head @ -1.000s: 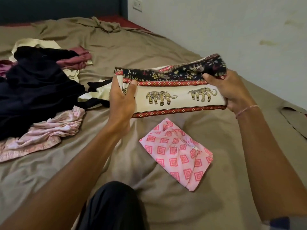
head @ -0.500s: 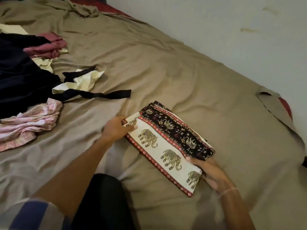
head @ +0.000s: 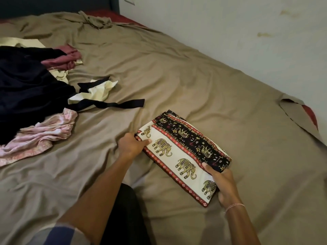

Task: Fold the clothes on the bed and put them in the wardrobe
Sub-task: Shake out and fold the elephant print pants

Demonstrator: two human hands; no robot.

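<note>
A folded elephant-print cloth (head: pixel 182 152), cream and black with red borders, lies flat on the tan bedsheet (head: pixel 177 76). My left hand (head: pixel 131 145) grips its near-left end, thumb on top. My right hand (head: pixel 221 184) holds its lower-right end, thumb on the print and fingers under the fold. Unfolded clothes lie in a heap at the left: a dark navy garment (head: pixel 26 89), a pale pink one (head: pixel 39 135), a maroon one (head: pixel 63 59) and a cream piece with black straps (head: pixel 99 92). The pink patterned cloth seen before is hidden.
A pale wall (head: pixel 247 32) runs along the bed's right side. The sheet's corner is pulled up at the right, showing red mattress (head: pixel 309 115). A crumpled tan cloth (head: pixel 97 20) sits near the headboard. My dark-clad knee (head: pixel 123 209) is at the bottom centre.
The elephant-print cloth came down from mid-air onto the sheet, over where the pink patterned cloth lay. Both hands stayed on its ends; little has changed in the last half second.
</note>
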